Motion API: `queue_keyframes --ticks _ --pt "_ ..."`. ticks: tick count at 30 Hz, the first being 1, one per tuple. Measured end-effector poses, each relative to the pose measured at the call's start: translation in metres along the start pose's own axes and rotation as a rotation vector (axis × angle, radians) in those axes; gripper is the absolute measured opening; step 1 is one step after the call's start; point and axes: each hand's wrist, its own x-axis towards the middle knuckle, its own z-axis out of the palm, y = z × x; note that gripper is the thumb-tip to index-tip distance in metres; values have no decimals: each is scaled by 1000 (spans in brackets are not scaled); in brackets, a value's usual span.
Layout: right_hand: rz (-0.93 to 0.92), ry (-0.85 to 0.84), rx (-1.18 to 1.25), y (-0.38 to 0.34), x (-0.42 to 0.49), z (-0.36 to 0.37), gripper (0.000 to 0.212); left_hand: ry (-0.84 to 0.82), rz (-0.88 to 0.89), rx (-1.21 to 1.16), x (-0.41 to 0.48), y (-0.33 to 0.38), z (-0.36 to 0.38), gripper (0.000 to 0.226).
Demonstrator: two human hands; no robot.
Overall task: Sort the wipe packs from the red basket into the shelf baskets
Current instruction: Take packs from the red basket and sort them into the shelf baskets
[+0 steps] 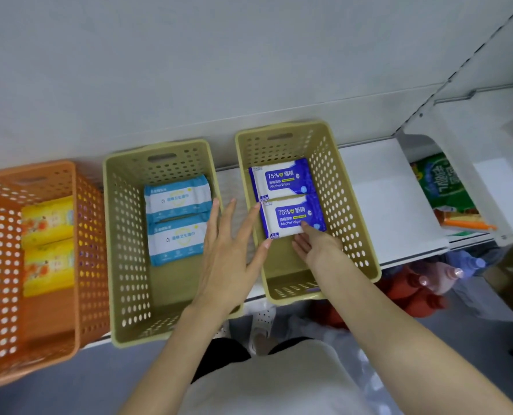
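Right hand: my right hand [315, 244] is inside the right beige basket [354, 211]. The thumb lies on top of the near blue pack [291, 217] and the fingers curl under its front edge, so I am pinching it.
Left hand: my left hand [231, 250] is open with straight, spread fingers, laid across the gap between the two beige baskets. The index tip and thumb reach over the right basket's left rim to the pack's left end.
Task thing: the near blue pack lies flat on the basket floor, touching the far blue pack [282, 178] behind it, which sits toward the back wall.
Key relation: the pack's long axis runs left to right across the basket, along the shelf's front edge. It lies just beyond my right hand, which is the nearer one and holds its front edge.
Step, my judgement: seating this pack; what is left is to let go and draw back toward the front edge.
Other baskets: the middle beige basket [123, 235] holds two pale blue packs [177, 196]. The orange basket [90, 235], at the left end of the shelf [393, 205], holds yellow packs [48, 220].
Red basket: I cannot pick it out with certainty.
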Motion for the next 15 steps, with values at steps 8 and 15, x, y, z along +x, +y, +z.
queue_keyframes --ticks 8,15 --pt "80 -86 -132 -6 -5 -4 14 6 -9 17 1 -1 2 62" --pt "-460 -363 -423 -18 -61 -19 19 125 -67 -293 -23 6 -19 57"
